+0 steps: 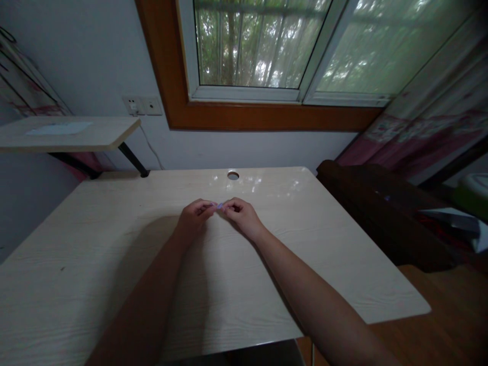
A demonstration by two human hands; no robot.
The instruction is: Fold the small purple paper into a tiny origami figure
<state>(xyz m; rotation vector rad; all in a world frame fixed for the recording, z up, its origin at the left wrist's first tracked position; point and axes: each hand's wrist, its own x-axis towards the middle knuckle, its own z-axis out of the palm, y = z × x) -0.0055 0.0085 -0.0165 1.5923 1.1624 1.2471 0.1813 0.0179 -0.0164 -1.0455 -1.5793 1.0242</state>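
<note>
Both arms reach out over a pale wood-grain desk (236, 284). Between my fingertips is a tiny purple-blue piece (219, 206), too small for its kind to be made out. My left hand (196, 216) is closed in a pinch at the left end of this piece. From the other side, my right hand (242, 214) pinches its right end. The fingertips of the two hands nearly meet, and they cover most of the piece. Both hands are low over the desk, near its far half.
A round cable hole (233, 176) lies beyond my hands at the desk's back edge. On the left stands a raised shelf (68, 133) on black legs. Behind are a wall socket (142, 105) and a wood-framed window (263, 116). Dark brown furniture (373, 213) borders the right side.
</note>
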